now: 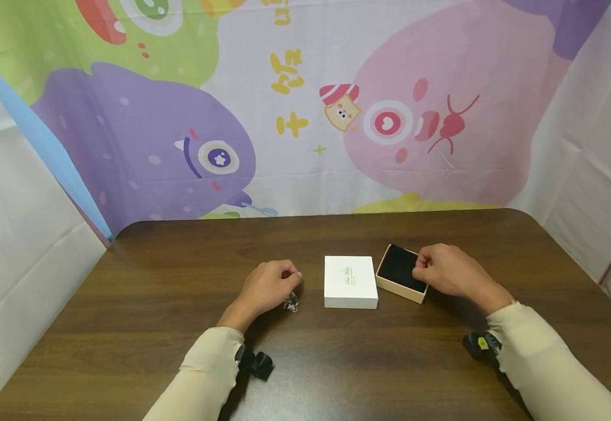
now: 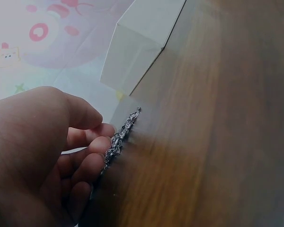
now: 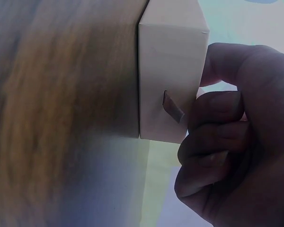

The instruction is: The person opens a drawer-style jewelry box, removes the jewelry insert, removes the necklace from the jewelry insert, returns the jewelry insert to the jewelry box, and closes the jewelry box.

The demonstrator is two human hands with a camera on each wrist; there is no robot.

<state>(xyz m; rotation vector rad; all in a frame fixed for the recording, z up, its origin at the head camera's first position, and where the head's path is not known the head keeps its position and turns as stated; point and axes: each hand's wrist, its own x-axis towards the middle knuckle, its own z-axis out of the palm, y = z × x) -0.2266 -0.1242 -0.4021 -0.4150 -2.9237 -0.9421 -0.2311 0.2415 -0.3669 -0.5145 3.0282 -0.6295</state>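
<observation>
A silver chain (image 2: 119,138) lies in a small heap on the table. Right at it are the loosely bent fingers of my left hand (image 1: 269,285); in the left wrist view several fingertips (image 2: 100,145) meet the heap's near side. On the right sits an uncovered cardboard box (image 1: 401,287) with a black pad (image 1: 397,266) inside. My right hand (image 1: 451,270) reaches over its right edge, thumb and forefinger together on the pad while the other fingers curl beside the box wall. The right wrist view hides these two tips behind the box's rim.
Between the hands stands a white box lid (image 1: 348,279) with small printed lettering, close to the uncovered box. A small ribbon tab (image 3: 173,108) sticks out of the box's side wall. Behind the brown table (image 1: 179,263) hangs a cartoon-print cloth (image 1: 305,181).
</observation>
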